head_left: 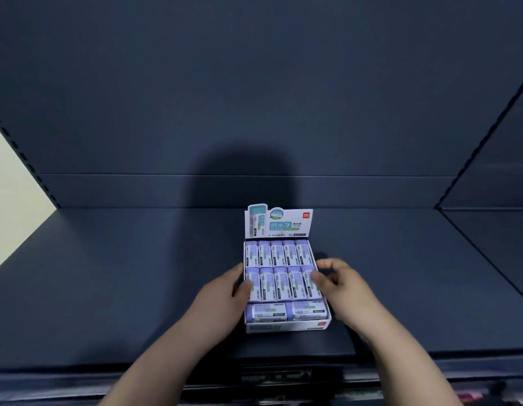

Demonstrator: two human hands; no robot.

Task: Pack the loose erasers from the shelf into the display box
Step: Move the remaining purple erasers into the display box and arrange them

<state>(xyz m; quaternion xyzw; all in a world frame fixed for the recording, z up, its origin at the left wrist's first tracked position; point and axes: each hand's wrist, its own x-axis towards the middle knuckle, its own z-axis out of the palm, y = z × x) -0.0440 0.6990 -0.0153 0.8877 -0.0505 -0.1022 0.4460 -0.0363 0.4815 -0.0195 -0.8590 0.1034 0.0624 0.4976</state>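
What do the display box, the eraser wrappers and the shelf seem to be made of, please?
The display box looks like thin printed cardboard, matte white: folded walls, upright header card. The eraser wrappers are probably paper sleeves, printed purple and white; a slight sheen leaves film possible. The shelf is likely painted metal, matte dark blue, given its slotted uprights.

Bare shelf [108, 288] lies open left, right and far of the display box [286, 328]; its upright header card [279, 222] blocks the far end.
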